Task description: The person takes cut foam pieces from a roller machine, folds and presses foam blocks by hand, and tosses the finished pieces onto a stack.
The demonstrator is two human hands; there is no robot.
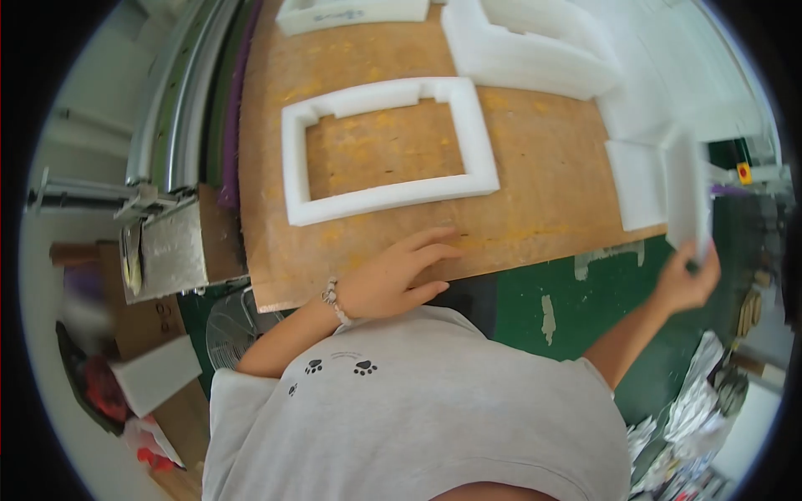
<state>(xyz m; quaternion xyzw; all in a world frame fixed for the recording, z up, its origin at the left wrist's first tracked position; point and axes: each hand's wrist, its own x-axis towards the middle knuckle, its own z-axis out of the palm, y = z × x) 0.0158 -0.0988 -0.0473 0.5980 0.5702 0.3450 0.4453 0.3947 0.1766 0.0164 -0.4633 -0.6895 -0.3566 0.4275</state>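
My left hand point(399, 271) rests at the near edge of the wooden table, palm down, fingers stretched out and holding nothing. Just beyond it lies a white foam frame point(393, 200), rectangular with notches along its far inner side. Out to the right, my right hand point(689, 275) grips the lower end of a white foam panel point(685, 192), which stands tilted at the table's right corner. Beside that panel, a flat white foam piece point(637, 185) lies on the corner of the table.
Larger white foam blocks point(535, 58) and another foam piece point(355, 15) sit at the table's far side. Metal rollers point(180, 100) run along the left. A fan point(230, 330) stands below the table point(551, 167). Crumpled silvery sheeting point(697, 388) lies at lower right.
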